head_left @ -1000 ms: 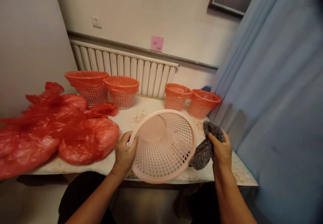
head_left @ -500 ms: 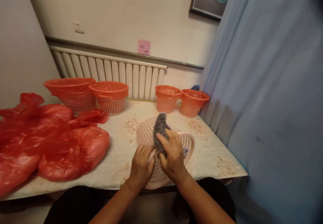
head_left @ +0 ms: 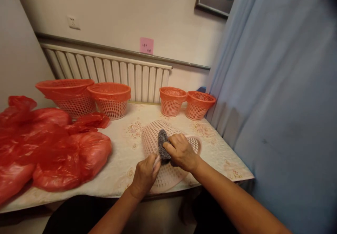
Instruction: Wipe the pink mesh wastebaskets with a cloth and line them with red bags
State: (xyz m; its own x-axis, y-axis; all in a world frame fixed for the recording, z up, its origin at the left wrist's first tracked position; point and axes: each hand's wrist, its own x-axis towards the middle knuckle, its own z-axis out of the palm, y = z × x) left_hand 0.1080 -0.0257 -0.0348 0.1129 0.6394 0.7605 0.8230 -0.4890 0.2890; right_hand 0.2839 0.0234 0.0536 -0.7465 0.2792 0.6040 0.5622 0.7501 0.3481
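Note:
My left hand [head_left: 144,174] is closed around a thin pale pink item [head_left: 157,161], mostly hidden by the fingers, so its kind cannot be made out. My right hand [head_left: 184,151] grips a bunched grey fuzzy cloth [head_left: 163,144], whose lower end meets the pale item by the left fingertips. Beneath both hands a pale pink plastic basket [head_left: 151,135] with a lattice wall lies tipped over on the table. To the right of it, partly behind my right wrist, shows a rounded latticed rim [head_left: 199,144] in the same pale colour.
Red plastic bags [head_left: 71,160], bulging, cover the table's left side. Along the back stand two larger lined baskets [head_left: 112,109] and two smaller ones [head_left: 171,107], with red bags over their rims. A blue curtain [head_left: 276,104] hangs along the right edge of the flowered tablecloth [head_left: 221,156].
The grey cloth has come down and now looks shorter and more bunched. My right hand has turned flatter, its forearm swung out to the right. The view has shifted slightly.

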